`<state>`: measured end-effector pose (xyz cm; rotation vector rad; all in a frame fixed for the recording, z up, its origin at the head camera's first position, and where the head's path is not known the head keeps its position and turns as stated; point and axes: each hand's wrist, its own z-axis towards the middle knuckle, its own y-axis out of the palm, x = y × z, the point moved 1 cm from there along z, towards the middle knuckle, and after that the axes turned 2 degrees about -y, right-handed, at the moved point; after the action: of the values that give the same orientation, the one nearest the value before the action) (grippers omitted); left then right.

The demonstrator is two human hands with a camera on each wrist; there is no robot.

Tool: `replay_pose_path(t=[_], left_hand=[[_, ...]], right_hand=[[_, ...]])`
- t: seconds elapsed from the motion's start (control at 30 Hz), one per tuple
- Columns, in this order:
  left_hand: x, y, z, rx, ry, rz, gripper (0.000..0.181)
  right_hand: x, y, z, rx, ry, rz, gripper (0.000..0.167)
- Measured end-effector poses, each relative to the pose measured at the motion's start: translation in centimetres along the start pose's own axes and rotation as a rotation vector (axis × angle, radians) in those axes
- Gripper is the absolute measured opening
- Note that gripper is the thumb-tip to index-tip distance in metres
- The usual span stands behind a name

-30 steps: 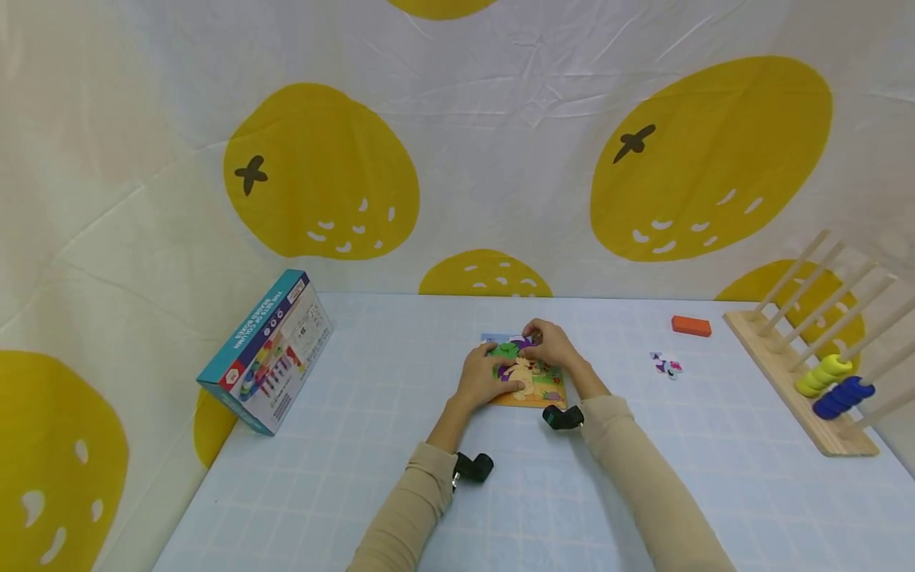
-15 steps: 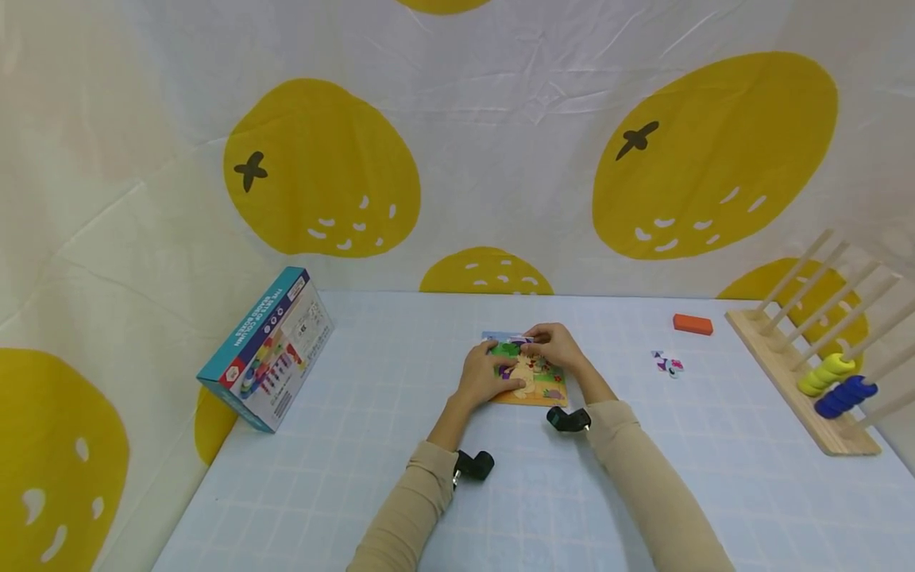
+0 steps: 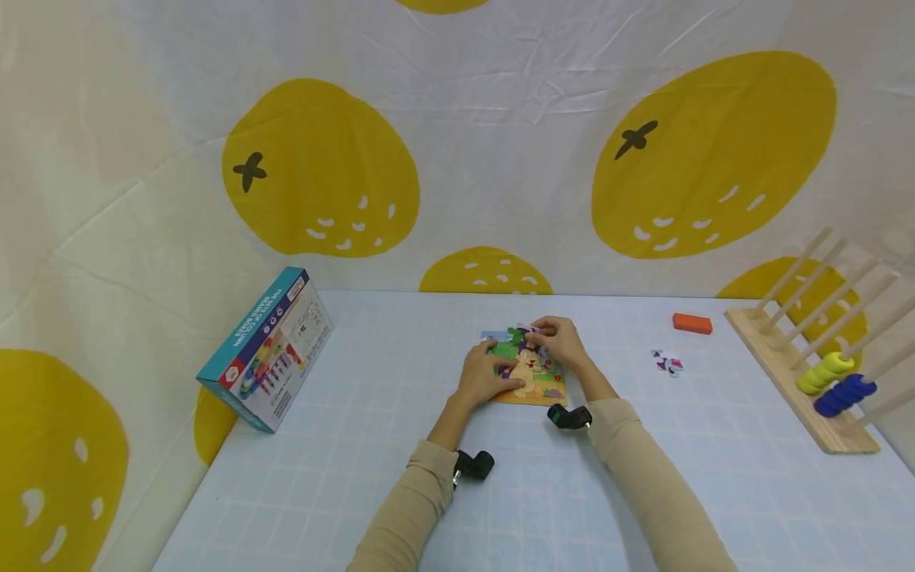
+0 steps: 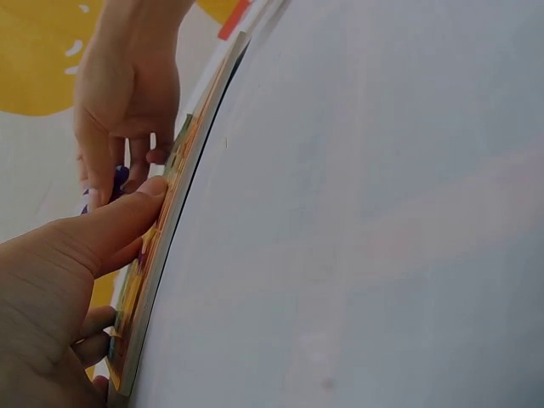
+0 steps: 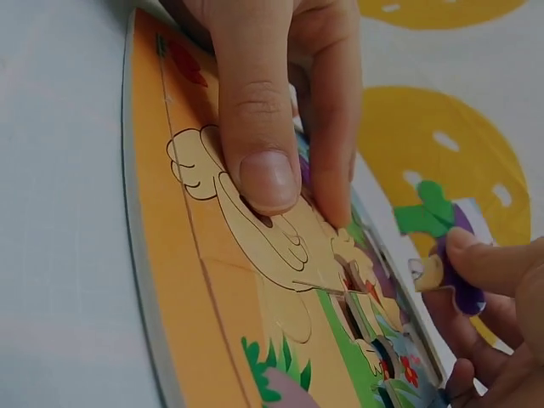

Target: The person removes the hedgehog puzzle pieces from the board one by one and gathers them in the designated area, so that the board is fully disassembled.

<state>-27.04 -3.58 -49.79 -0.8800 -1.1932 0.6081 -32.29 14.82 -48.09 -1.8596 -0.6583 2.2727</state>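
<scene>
A colourful puzzle board (image 3: pixel 529 395) lies on the table, several pieces set in it showing a cartoon animal. My left hand (image 3: pixel 480 375) rests on its left part, thumb and fingers spread and pressing the surface; the thumb (image 5: pixel 268 174) lies on the cream figure in the right wrist view. My right hand (image 3: pixel 561 343) pinches a purple and green puzzle piece (image 5: pixel 463 272) between thumb and fingers, held just above the board's upper right part. In the left wrist view the board (image 4: pixel 157 263) is seen edge-on, my right hand (image 4: pixel 132 110) beyond it.
Several small loose pieces (image 3: pixel 669 366) lie right of the board, with an orange block (image 3: pixel 692 323) behind them. A wooden rack (image 3: pixel 801 381) with upright pegs, yellow rings and blue rings stands at the far right. A blue and white box (image 3: pixel 268 349) stands at the left.
My right hand has lifted slightly and shifted a little right, the pinched piece now tilted up off the board. My left hand has stayed in place.
</scene>
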Motion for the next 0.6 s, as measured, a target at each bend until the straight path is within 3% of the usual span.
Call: replay_pose_path(t=[0.13, 0.23, 0.5, 0.6], left_hand=[[-0.1, 0.1, 0.0, -0.007, -0.021, 0.011, 0.046], [-0.1, 0.2, 0.1, -0.005, -0.025, 0.024, 0.046], [-0.3, 0.3, 0.1, 0.012, -0.004, -0.016, 0.046], [-0.4, 0.3, 0.0, 0.007, -0.022, -0.021, 0.046]], right_hand=[[0.1, -0.3, -0.1, 0.133, 0.018, 0.093, 0.031], [0.4, -1.0, -0.4, 0.168, 0.029, 0.095, 0.033], [1.5, -6.0, -2.3, 0.134, -0.003, -0.207, 0.033], [2.1, -8.5, -3.4, 0.121, 0.038, -0.268, 0.034]])
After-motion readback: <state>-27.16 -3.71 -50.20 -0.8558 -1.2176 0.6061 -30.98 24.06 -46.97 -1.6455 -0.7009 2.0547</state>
